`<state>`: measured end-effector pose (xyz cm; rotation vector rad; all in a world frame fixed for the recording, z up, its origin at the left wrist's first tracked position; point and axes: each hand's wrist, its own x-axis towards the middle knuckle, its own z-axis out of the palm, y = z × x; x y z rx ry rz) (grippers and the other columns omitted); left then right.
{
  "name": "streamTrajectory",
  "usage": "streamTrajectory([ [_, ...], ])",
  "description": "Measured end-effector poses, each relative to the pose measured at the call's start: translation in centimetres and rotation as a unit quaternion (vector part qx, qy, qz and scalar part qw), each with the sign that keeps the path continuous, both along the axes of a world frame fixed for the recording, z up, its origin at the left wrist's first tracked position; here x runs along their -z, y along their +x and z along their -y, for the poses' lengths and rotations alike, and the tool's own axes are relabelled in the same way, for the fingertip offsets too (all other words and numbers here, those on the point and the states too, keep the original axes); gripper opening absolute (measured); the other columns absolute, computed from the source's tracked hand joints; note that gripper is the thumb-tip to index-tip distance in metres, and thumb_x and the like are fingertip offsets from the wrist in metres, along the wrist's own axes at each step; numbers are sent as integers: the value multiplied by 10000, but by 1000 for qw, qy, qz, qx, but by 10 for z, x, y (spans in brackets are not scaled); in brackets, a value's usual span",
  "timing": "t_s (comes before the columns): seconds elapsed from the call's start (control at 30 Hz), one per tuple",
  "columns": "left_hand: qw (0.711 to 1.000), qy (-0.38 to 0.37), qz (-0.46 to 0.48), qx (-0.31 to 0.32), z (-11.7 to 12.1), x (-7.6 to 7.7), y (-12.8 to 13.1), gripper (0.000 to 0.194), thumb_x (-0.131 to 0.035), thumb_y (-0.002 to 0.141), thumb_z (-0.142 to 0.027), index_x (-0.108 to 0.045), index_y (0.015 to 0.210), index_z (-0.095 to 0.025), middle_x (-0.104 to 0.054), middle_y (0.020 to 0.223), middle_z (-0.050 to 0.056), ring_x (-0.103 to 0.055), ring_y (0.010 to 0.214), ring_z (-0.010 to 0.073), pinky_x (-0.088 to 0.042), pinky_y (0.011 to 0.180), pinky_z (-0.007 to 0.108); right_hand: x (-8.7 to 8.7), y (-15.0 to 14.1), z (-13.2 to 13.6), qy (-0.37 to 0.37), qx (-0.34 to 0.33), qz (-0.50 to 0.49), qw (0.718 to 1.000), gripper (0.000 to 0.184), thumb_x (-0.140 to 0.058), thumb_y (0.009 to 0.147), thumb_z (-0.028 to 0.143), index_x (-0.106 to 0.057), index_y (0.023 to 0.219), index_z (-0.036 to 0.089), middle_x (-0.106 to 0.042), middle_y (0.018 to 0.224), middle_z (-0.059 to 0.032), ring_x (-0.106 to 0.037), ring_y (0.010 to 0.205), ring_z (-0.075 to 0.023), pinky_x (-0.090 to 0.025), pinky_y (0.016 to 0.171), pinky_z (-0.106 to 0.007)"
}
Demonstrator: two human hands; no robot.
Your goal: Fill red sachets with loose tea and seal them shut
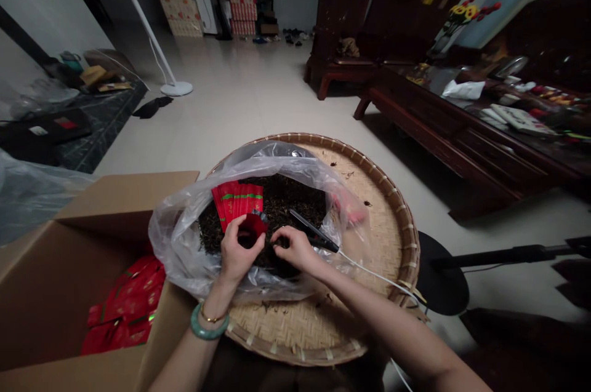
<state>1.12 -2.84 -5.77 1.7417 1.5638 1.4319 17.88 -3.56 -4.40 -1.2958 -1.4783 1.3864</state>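
Note:
My left hand (237,250) grips a small red packet (252,224), its mouth held open and facing up. Just right of it, my right hand (295,248) has thumb and fingers curled together in a pinch; whatever is between the fingertips is too dark to make out. Both hands are over dark dried leaves, which look like tea (295,192), inside a wide-open clear plastic bag (178,220). Several flat red packets (237,198) lie fanned out on the leaves behind my left hand. A black handheld tool (318,235) with a white cord rests beside my right hand.
The bag sits on a round woven bamboo tray (399,232) with stray leaves. At left, an open cardboard box (157,330) contains several red packets (132,300). A black round stand base (443,275) is at right, near a dark wooden table (443,127). A white fan (175,89) stands behind.

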Motion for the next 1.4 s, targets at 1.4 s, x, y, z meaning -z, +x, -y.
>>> streamTrajectory([
  [1.4,999,-16,-9,51,0,1,1,491,-687,720,-316,-512,1151,-157,-597,1042,87,-625,853,186,-591,702,310,-4,7,10,-35,-3,86,996,123,-656,716,96,-618,808,168,-612,756,9,-599,688,-134,-480,635,-244],
])
